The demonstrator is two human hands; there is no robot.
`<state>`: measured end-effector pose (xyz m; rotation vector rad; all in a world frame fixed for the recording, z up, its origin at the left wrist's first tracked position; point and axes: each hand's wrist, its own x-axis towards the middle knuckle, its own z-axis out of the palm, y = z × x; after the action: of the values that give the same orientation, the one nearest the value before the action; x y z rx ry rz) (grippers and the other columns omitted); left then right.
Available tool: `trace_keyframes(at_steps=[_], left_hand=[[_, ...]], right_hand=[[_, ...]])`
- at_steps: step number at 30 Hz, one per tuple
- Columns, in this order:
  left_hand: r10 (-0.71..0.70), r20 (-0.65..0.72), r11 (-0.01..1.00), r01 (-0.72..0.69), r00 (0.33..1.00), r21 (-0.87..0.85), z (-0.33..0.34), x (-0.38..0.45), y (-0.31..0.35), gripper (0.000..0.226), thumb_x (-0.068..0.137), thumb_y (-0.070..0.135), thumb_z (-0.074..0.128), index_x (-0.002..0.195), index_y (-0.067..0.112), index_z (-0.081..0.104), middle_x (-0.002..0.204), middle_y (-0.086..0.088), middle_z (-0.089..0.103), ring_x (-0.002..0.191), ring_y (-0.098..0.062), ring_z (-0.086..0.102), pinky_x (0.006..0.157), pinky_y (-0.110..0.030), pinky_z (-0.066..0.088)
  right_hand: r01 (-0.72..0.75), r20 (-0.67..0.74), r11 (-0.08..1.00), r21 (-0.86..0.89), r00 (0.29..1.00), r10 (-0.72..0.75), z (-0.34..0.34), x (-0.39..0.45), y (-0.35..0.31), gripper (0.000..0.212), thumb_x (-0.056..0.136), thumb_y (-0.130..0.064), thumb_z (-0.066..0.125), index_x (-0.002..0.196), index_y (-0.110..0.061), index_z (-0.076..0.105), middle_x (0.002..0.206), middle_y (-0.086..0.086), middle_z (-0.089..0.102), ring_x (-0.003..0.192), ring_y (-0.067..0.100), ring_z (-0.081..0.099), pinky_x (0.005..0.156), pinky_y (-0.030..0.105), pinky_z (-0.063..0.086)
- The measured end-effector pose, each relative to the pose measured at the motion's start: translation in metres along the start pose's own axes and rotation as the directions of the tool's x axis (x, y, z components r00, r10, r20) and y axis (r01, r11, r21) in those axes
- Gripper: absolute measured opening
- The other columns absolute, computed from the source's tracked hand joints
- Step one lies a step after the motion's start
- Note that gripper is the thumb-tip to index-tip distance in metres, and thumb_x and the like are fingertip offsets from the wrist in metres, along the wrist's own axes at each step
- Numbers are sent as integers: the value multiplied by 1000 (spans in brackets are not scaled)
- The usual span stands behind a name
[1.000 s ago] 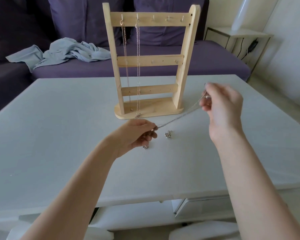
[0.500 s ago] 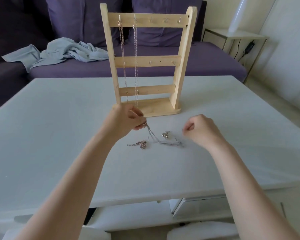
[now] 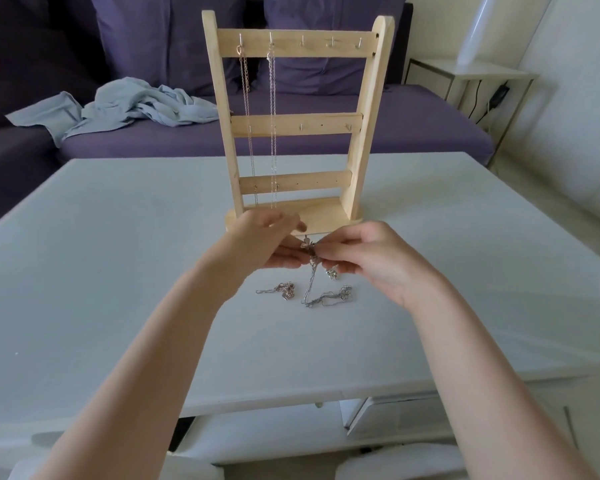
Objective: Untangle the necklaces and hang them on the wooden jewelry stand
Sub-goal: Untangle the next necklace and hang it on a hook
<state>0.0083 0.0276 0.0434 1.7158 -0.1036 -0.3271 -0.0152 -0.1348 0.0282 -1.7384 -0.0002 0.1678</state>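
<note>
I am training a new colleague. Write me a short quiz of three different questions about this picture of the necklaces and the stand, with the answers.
1. True or false: two necklaces already hang from the top bar of the wooden jewelry stand.
2. Multiple choice: the necklace pinched between the left hand and the right hand is
A) fully lifted off the table
B) partly lifted, its lower end on the table
C) hooked on the middle bar
3. Fill in: a small heap of chain lies loose on the table, below the ____ hand.

Key: 1 true; 2 B; 3 left.
</note>
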Motion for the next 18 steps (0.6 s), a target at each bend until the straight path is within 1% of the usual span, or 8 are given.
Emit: trace_keyframes(at_steps=[1, 3, 5, 7, 10, 12, 14, 18], left_hand=[[-35, 35, 996, 38, 999, -84, -2, -1, 1, 14, 96, 14, 51, 93, 6, 61, 78, -12, 69, 64, -13, 69, 63, -19, 57], [-45, 101, 988, 59, 994, -146, -6, -2, 1, 7, 92, 8, 56, 97, 4, 60, 80, -11, 71, 70, -14, 70, 67, -18, 56], [-13, 109, 996, 23, 994, -91, -7, -2, -1, 9, 87, 2, 61, 95, 5, 60, 80, -8, 71, 70, -10, 68, 68, -17, 55], [21, 76, 1000, -21, 997, 5, -6, -1, -2, 10, 85, 1, 64, 92, 9, 62, 79, -7, 69, 65, -5, 65, 68, -15, 54], [69, 21, 995, -71, 997, 76, -4, 1, -2, 12, 85, 3, 65, 89, 14, 64, 76, -5, 65, 61, -3, 61, 66, -13, 53], [104, -25, 991, -101, 994, 91, -2, 1, -1, 12, 83, 4, 67, 85, 15, 63, 74, -4, 64, 62, -5, 59, 64, -14, 53], [113, -58, 991, -108, 992, 79, -1, 1, 0, 10, 82, 8, 69, 81, 15, 62, 75, -2, 65, 65, -6, 60, 63, -14, 53], [80, -13, 997, -80, 997, 23, -4, 1, -2, 7, 84, 11, 67, 78, 13, 65, 74, -1, 67, 65, -7, 62, 68, -16, 54]], right_hand=[[5, -29, 1000, 5, 1000, -5, -1, 1, 0, 6, 82, -5, 69, 77, -8, 70, 66, -3, 68, 65, 9, 60, 60, 18, 44], [12, -72, 1000, 2, 997, -12, -1, 0, -2, 5, 83, -7, 67, 79, -7, 70, 69, -1, 68, 64, 9, 60, 57, 14, 44], [31, -100, 999, -33, 994, -34, 0, 0, -4, 7, 85, -9, 66, 83, -3, 70, 71, 1, 68, 62, 7, 59, 55, 12, 44], [44, -120, 996, -77, 991, -53, 2, 0, -5, 9, 86, -9, 65, 86, -2, 70, 71, 1, 67, 60, 5, 59, 55, 13, 44], [47, -127, 996, -76, 990, -56, 3, 0, -6, 9, 88, -11, 62, 87, -4, 69, 74, 1, 67, 67, 7, 60, 63, 18, 46], [57, -90, 997, -46, 994, -61, 4, 0, -7, 5, 87, -13, 64, 89, -9, 67, 80, 2, 68, 74, 9, 60, 69, 21, 46], [73, -51, 996, -46, 996, -75, 6, 0, -6, 8, 83, -10, 69, 90, -12, 65, 85, 4, 69, 76, 9, 60, 71, 20, 46], [127, -117, 980, -152, 982, -145, 6, 1, -7, 11, 76, -5, 75, 77, -12, 67, 71, 0, 64, 60, 1, 56, 62, 9, 44]])
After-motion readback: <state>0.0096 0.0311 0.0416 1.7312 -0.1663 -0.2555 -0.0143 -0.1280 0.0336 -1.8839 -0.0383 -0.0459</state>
